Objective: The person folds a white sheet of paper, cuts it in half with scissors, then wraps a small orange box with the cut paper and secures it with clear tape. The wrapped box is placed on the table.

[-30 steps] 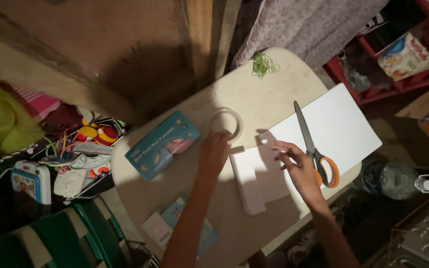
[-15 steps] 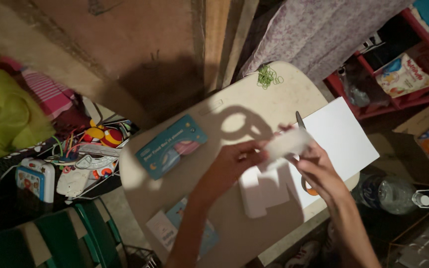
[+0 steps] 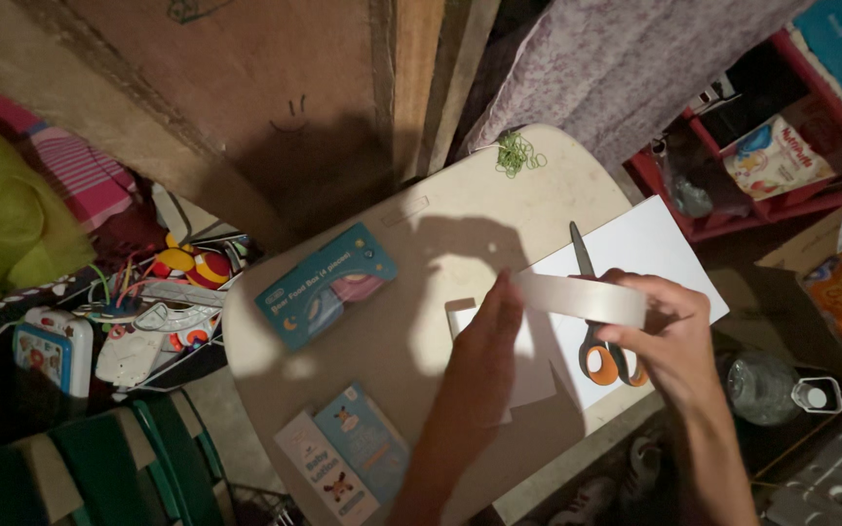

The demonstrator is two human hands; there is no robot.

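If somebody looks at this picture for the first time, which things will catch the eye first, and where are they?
In the middle, the right hand holds a roll of white tape above the table, and the left hand pinches its end. Under them lie a white sheet of paper and orange-handled scissors. To the left a teal box lies on the table, and green rubber bands sit at its far edge.

On the table: box at left, booklets near the front edge, rubber bands at the far edge, scissors on paper at right. Above the paper, between both hands, tape roll. Right of the table, bottle on the floor.
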